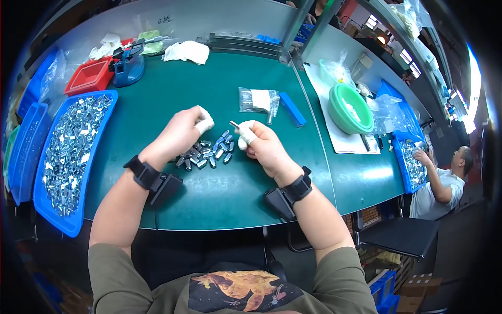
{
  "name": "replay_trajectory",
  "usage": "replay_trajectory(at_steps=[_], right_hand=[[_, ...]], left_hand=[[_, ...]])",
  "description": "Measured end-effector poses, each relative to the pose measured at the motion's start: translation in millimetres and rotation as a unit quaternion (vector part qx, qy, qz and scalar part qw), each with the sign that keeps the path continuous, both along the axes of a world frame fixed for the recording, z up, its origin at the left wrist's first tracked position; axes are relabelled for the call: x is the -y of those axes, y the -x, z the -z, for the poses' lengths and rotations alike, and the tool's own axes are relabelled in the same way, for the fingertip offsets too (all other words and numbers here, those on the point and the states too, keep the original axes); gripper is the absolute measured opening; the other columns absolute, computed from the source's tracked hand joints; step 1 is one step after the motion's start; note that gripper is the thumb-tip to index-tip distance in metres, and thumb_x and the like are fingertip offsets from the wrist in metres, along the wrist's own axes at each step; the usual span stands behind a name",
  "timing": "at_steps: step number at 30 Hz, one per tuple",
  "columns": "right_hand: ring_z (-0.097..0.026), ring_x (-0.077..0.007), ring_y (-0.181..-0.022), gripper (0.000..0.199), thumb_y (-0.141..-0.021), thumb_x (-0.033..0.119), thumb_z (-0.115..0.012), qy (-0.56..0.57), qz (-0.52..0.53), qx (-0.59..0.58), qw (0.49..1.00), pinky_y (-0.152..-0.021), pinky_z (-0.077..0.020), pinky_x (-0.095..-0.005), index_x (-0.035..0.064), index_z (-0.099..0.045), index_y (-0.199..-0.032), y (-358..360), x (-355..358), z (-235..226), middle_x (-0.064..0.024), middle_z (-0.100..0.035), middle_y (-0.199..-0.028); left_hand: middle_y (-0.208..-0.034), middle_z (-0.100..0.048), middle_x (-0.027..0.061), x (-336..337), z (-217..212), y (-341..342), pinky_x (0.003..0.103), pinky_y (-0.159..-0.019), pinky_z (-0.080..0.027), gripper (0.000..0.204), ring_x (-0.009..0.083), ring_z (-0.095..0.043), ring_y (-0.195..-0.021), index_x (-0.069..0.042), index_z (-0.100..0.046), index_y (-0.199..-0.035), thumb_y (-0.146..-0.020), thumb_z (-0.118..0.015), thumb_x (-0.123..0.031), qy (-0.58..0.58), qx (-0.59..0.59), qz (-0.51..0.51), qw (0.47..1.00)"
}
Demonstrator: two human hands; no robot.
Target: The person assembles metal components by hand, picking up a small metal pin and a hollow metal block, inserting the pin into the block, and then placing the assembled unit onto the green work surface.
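Small shiny metal parts (207,154) lie in a loose pile on the green tabletop, between my two hands. Over the pile's left side is my left hand (182,131), with white coverings on its fingertips. Its thumb and fingers are curled together, and whatever they may hold is hidden. To the right of the pile, my right hand (264,144), also with white-covered fingertips, pinches a thin metal pin (234,124) that sticks out toward the left. Beyond it lie a clear plastic bag (253,99) with a white label and a blue bar (292,109).
On the left stands a blue tray (78,227) full of metal parts, with a red bin (88,76) and a blue tool stand (128,70) behind it. A white cloth (187,52) lies at the back. Green bowls (349,112) stand right. A co-worker (442,188) sits far right.
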State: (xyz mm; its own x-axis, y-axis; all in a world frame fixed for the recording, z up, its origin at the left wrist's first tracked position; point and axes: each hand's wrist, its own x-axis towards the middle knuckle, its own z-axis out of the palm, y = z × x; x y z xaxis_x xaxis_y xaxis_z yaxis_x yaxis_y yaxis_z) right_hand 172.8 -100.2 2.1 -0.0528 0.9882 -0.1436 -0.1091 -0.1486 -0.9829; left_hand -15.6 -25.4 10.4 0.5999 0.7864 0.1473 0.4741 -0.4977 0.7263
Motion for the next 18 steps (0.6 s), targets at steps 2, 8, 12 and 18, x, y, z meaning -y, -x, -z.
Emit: replay_trajectory(at_steps=[2,8,12,18], right_hand=[[-0.033,-0.0013,-0.050,0.013,-0.089,0.019,-0.047,-0.005,-0.016,0.008,1.000,-0.045,-0.0258,-0.0143,0.0076,-0.052,-0.093,0.7,1.0,0.7,0.0034,-0.048,-0.067],[-0.034,-0.0006,-0.051,0.013,-0.090,0.021,-0.046,-0.014,-0.052,0.018,0.998,-0.046,-0.0263,-0.0142,0.0084,-0.051,-0.092,0.6,1.9,0.6,0.0039,-0.049,-0.067],[-0.034,-0.0008,-0.051,0.013,-0.090,0.021,-0.045,-0.018,-0.022,-0.016,0.999,-0.046,-0.0266,-0.0144,0.0083,-0.050,-0.091,1.8,2.2,-0.5,0.0036,-0.049,-0.067],[-0.034,-0.0012,-0.051,0.014,-0.090,0.020,-0.045,-0.028,0.006,-0.050,0.998,-0.046,-0.0269,-0.0146,0.0078,-0.050,-0.092,6.3,3.1,-2.1,0.0030,-0.050,-0.067]], left_hand=[[-0.076,-0.054,0.0016,-0.9,-1.5,-2.4,0.023,-0.057,-0.039,0.015,0.0087,-0.048,-0.065,-0.003,-0.053,-0.090,-0.086,-0.051,-0.017,0.145,0.138,-0.009,0.980],[-0.079,-0.050,-0.0027,12.7,-4.3,-15.2,0.016,-0.053,-0.033,0.015,0.0025,-0.042,-0.062,-0.006,-0.050,-0.095,-0.090,-0.046,-0.020,0.279,0.248,0.039,0.927],[-0.078,-0.051,-0.0020,15.6,-3.1,-17.1,0.015,-0.053,-0.033,0.014,0.0024,-0.042,-0.063,-0.006,-0.049,-0.096,-0.090,-0.045,-0.018,0.306,0.272,0.029,0.912],[-0.081,-0.053,0.0001,21.1,-4.0,-16.7,0.016,-0.055,-0.036,0.012,0.0032,-0.044,-0.064,-0.004,-0.048,-0.099,-0.089,-0.045,-0.011,0.270,0.279,0.036,0.921]])
